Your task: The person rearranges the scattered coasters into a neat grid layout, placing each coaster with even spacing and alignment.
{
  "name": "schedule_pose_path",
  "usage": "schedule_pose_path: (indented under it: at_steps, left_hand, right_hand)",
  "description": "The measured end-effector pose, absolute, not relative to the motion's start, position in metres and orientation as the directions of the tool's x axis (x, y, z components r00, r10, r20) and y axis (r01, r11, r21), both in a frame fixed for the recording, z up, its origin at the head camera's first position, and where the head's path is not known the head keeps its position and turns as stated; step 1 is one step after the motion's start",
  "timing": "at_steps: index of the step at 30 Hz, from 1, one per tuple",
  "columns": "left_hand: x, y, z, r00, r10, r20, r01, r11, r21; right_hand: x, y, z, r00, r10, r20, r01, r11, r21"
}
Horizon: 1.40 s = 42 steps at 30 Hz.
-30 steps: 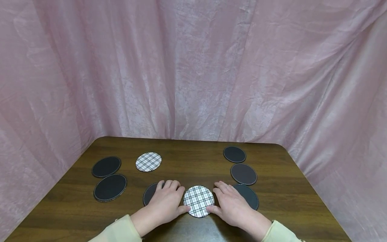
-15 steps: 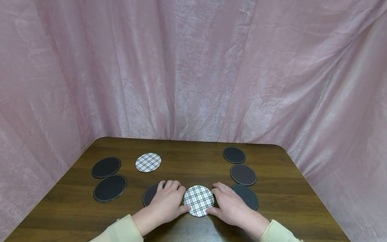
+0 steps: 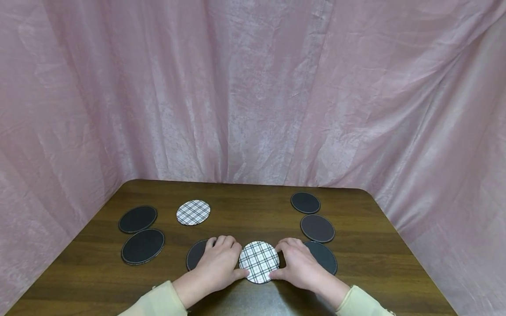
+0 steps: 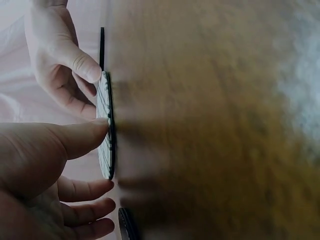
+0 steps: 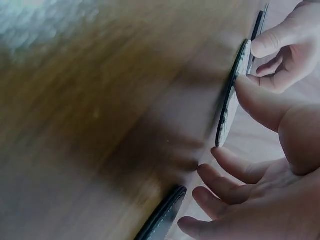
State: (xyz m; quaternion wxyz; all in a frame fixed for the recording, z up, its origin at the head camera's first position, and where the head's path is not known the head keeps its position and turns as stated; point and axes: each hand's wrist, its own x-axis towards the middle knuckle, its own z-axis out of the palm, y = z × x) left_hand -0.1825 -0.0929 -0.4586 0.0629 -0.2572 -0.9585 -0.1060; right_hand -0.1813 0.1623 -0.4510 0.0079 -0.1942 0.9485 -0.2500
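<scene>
A round plaid coaster (image 3: 259, 262), white with dark lines, lies between both hands at the near middle of the table. On its left, my left hand (image 3: 219, 267) has the thumb on its near edge and the index finger curved at its side. My right hand (image 3: 300, 267) mirrors this on the right, thumb on the near edge, index fingertip at the rim. Both wrist views show the coaster edge-on, thin with a dark underside. Part of a dark coaster (image 3: 195, 255) is hidden by the left hand, and part of a dark green coaster (image 3: 323, 258) by the right.
Two black coasters (image 3: 138, 219) lie close together at the left of the wooden table (image 3: 245, 206). Farther back sits another plaid coaster (image 3: 193, 212). Beyond the green one on the right are a brown coaster (image 3: 317, 228) and a black coaster (image 3: 305, 202). A pink curtain (image 3: 253, 87) hangs behind.
My right hand has shifted slightly left, and its index finger has bent in closer to the plaid coaster's rim. The left hand and the coasters stay nearly where they were.
</scene>
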Motion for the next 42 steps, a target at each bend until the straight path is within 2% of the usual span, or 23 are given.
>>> schedule_pose_path:
  at_steps: [6,13,26,42]
  left_hand:
    - [-0.182,-0.093,-0.459,-0.849,0.481,0.22,0.518,0.84,0.161]
    - [-0.183,-0.092,-0.458,-0.852,0.482,0.206,0.517,0.837,0.181]
    - [-0.187,-0.091,-0.459,-0.866,0.453,0.211,0.498,0.811,0.306]
    - [-0.202,-0.09,-0.455,-0.885,0.428,0.184,0.466,0.79,0.399]
  right_hand:
    - [-0.181,0.16,-0.451,-0.935,-0.345,0.084,-0.343,0.812,-0.472]
    - [-0.179,0.16,-0.452,-0.927,-0.359,0.111,-0.365,0.793,-0.487]
    - [-0.175,0.164,-0.457,-0.9,-0.374,0.225,-0.436,0.793,-0.426]
    - [-0.188,0.163,-0.453,-0.92,-0.335,0.204,-0.392,0.794,-0.464]
